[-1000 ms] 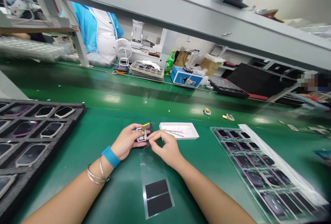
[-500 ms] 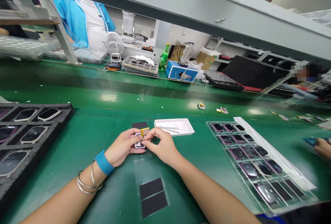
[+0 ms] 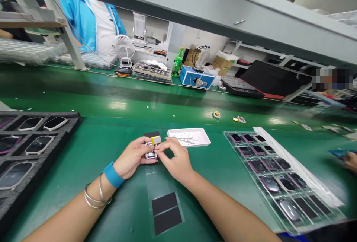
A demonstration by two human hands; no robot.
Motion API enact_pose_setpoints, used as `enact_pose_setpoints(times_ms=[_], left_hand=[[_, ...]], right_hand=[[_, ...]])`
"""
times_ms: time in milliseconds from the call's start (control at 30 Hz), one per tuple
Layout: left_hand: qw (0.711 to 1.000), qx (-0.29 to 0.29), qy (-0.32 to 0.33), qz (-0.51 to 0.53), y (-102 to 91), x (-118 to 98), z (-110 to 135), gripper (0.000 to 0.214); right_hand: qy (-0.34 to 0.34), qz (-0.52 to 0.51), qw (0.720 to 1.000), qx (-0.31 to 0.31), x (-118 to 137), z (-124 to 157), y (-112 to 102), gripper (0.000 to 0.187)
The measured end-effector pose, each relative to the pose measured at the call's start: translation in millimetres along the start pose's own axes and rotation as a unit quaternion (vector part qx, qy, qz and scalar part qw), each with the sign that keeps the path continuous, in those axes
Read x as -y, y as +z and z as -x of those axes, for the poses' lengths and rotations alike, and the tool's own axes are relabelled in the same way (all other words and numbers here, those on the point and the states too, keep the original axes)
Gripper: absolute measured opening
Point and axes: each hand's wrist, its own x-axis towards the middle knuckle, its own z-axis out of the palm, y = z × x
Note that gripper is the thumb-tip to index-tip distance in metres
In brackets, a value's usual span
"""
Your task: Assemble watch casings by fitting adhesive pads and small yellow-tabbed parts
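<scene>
Green workbench [image 3: 92,141] lies under the left hand [image 3: 134,156] holding a white-framed part [image 3: 151,155], the right hand [image 3: 174,158] pinching it.

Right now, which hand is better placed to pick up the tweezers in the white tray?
Probably the right hand: it sits nearer the tweezers in the white tray, while the left hand cradles the small white-framed part with the yellow tab.

A workbench [image 3: 111,137] runs across the frame. On it, a foam tray [image 3: 41,152] lies at the left edge and a plastic blister tray [image 3: 331,216] lies at the right. Between them, at centre, sits a shallow tray [image 3: 202,141] holding tweezers [image 3: 185,139], with a film sheet [image 3: 164,208] nearer the bottom edge. A shelf [image 3: 195,11] spans the top of the frame.
</scene>
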Motion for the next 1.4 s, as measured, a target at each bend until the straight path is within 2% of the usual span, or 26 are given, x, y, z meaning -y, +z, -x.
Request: enact_pose_setpoints(times_ms=[100,233,300,633,733,833,1000,1067,1133,1200,1233,1300,1400], left_hand=[[1.000,0.002,-0.007,0.000,-0.1,0.1,-0.2,0.022],[1.000,0.005,-0.006,-0.005,1.0,-0.3,0.9,0.022],[1.000,0.000,-0.005,-0.008,1.7,-0.9,1.4,0.022],[1.000,-0.004,-0.006,-0.024,1.5,-0.1,0.4,0.022],[1.000,-0.006,-0.006,-0.024,1.9,-0.2,0.9,0.022],[1.000,-0.009,-0.006,-0.016,3.3,-0.7,1.5,0.022],[1.000,-0.017,-0.004,0.004,3.6,-0.3,0.8,0.022],[1.000,-0.013,0.002,0.007,2.6,0.3,0.2,0.021],[1.000,-0.004,0.006,0.005,1.6,0.2,0.2,0.021],[1.000,0.007,0.005,-0.006,1.3,-0.6,1.2,0.022],[1.000,0.011,0.002,-0.012,1.4,-1.3,2.0,0.022],[1.000,0.018,-0.005,-0.021,1.9,-2.8,3.9,0.022],[0.999,0.031,-0.014,-0.014,2.4,-4.9,6.1,0.023]], right_hand=[[0.043,-0.020,0.999,-0.021,0.2,-1.1,-2.3,0.008],[0.137,-0.103,0.983,0.062,0.4,-4.6,-4.8,0.010],[0.150,-0.128,0.977,0.081,0.3,-5.8,-4.6,0.012],[0.161,-0.143,0.973,0.085,-1.4,-4.4,-1.7,0.014],[0.155,-0.128,0.976,0.089,-1.6,-4.2,-1.4,0.014],[0.128,-0.068,0.985,0.089,-0.7,-3.1,-0.4,0.011],[0.018,0.085,0.993,0.077,4.4,2.3,2.2,0.010],[-0.001,0.114,0.992,0.062,5.7,3.6,2.5,0.010],[0.026,0.110,0.993,0.023,4.7,2.8,1.6,0.023],[0.095,0.052,0.994,-0.001,1.0,-0.1,-0.4,0.038],[0.132,0.007,0.991,0.001,-1.5,-1.9,-1.6,0.039],[0.180,-0.080,0.980,0.024,-6.0,-5.5,-3.9,0.025],[0.194,-0.130,0.972,0.030,-8.4,-8.3,-6.3,0.010]])
